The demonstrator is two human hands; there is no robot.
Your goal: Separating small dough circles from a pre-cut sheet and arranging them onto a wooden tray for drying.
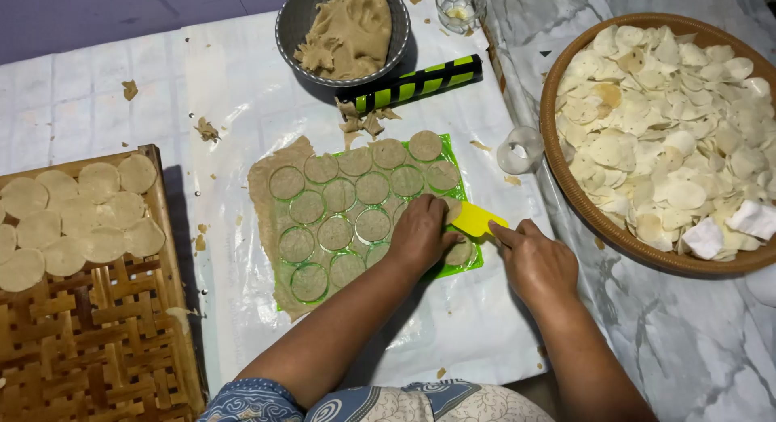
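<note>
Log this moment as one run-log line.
left hand: pressing on dough sheet | right hand: holding yellow scraper | green mat: cut rounds in place | woven tray: rounds laid out

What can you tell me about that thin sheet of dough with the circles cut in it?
The rolled dough sheet is pale brown, thin and flat, lying on a bright green mat over clear plastic. Round discs are cut across it in rows, with green showing around each. Its left edge is ragged and runs past the mat. The left hand presses on its right side, while the right hand holds a yellow scraper at a disc there.
</note>
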